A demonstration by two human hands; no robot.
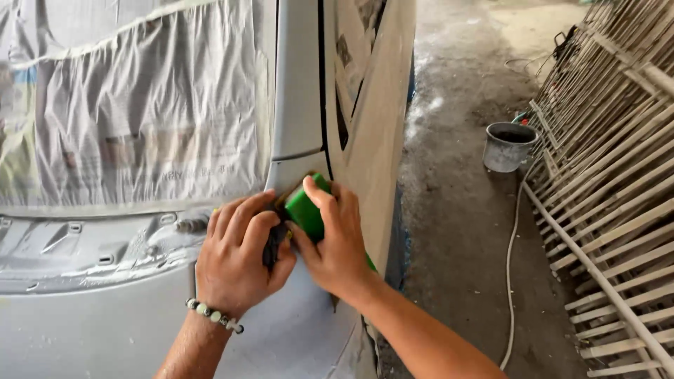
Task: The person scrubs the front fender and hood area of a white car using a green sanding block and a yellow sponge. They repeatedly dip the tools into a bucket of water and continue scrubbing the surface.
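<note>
Head view, centre of the frame: a person is pressing a green sanding block flat to a grey primed car body panel, right hand grasping it, left hand curling beside, bracing it; window masked with paper against dust.

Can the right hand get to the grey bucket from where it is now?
Probably not. The right hand presses a green block against the grey car body, beside the left hand. The bucket stands well off across bare concrete floor; nothing blocks it.
</note>
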